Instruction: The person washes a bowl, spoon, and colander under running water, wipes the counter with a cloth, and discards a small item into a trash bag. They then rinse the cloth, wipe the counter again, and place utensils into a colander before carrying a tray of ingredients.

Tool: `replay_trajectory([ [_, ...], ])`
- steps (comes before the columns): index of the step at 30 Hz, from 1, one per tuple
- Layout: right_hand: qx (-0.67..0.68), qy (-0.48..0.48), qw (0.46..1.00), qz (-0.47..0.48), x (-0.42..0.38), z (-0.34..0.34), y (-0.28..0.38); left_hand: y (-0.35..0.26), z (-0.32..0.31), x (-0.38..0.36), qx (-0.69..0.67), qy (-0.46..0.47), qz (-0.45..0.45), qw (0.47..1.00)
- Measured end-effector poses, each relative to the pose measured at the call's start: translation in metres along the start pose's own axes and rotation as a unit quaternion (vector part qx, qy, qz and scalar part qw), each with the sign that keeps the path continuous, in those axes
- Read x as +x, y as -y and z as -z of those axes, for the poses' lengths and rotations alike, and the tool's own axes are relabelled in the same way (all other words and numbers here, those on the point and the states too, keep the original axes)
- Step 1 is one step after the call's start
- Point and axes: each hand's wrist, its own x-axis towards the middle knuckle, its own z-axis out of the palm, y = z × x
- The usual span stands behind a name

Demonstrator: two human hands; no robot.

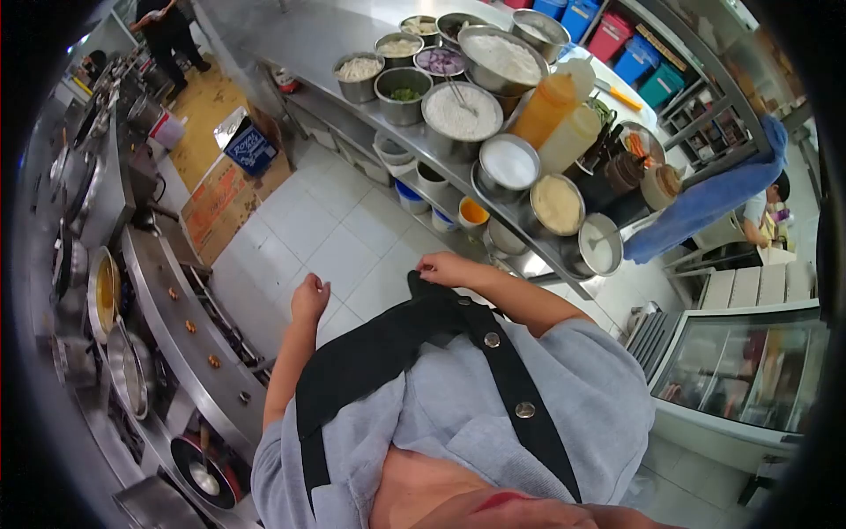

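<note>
My left hand hangs in the air over the tiled floor, fingers curled in loosely, and nothing shows in it. It is nearest to the edge of my black apron. Fingers of my right hand are closed on the upper part of that apron, where a dark fold rises beside them. Beyond the right hand stands a steel counter with bowls of white powder, chopped purple onion and a tan powder. An orange squeeze bottle and a pale yellow one stand among them.
A stove line with a steel front runs along the left, holding pans such as a yellow-filled one. Flattened cardboard and a blue box lie on the floor. A glass-topped chiller is at right. Two other people are farther off.
</note>
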Motion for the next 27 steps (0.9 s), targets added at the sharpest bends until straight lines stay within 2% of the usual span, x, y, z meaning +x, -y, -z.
replay_trajectory([
  [3,0.038,0.028,0.999,0.003,0.034,0.010,0.009,0.021,-0.021,0.027,0.021,0.029,-0.045,0.998],
  [5,0.041,0.020,0.999,0.013,0.063,0.037,0.023,0.053,-0.025,0.043,0.001,0.129,-0.078,0.989],
  [7,0.057,-0.003,0.998,0.036,0.083,0.051,0.033,0.086,-0.043,0.065,0.086,0.176,-0.080,0.977],
  [10,0.266,0.000,0.964,-0.010,0.095,0.080,0.047,0.116,-0.051,0.114,0.159,0.299,-0.051,0.940],
  [12,0.339,-0.023,0.940,-0.023,0.105,0.078,0.022,0.113,-0.041,0.154,0.178,0.323,-0.052,0.928],
  [13,0.374,-0.030,0.926,-0.030,0.109,0.072,0.006,0.106,-0.036,0.172,0.165,0.286,-0.073,0.941],
  [14,0.354,-0.054,0.932,-0.062,0.111,0.066,-0.009,0.095,-0.026,0.186,0.140,0.231,-0.101,0.958],
  [15,0.331,-0.076,0.936,-0.093,0.109,0.060,-0.024,0.073,-0.011,0.189,0.078,0.134,-0.142,0.978],
  [16,0.305,-0.096,0.940,-0.121,0.107,0.060,-0.033,0.045,0.009,0.197,0.031,0.077,-0.161,0.983],
  [18,0.370,-0.025,0.911,-0.182,0.093,0.086,-0.018,-0.004,0.046,0.224,-0.007,-0.028,-0.204,0.979],
  [20,0.404,0.000,0.897,-0.178,0.091,0.084,-0.041,-0.040,0.083,0.266,-0.034,-0.131,-0.252,0.958],
  [22,0.402,-0.039,0.896,-0.187,0.085,0.085,-0.049,-0.067,0.115,0.318,-0.081,-0.193,-0.264,0.942],
  [24,0.342,-0.033,0.880,-0.329,0.072,0.100,-0.037,-0.082,0.139,0.390,-0.097,-0.275,-0.368,0.883],
  [25,0.283,-0.073,0.908,-0.300,0.057,0.099,-0.034,-0.100,0.154,0.415,-0.119,-0.299,-0.394,0.861],
  [26,0.221,-0.116,0.929,-0.273,0.051,0.095,-0.025,-0.111,0.164,0.440,-0.134,-0.272,-0.381,0.873],
  [27,0.176,-0.044,0.926,-0.331,0.058,0.103,-0.004,-0.125,0.175,0.466,-0.147,-0.244,-0.371,0.884],
])
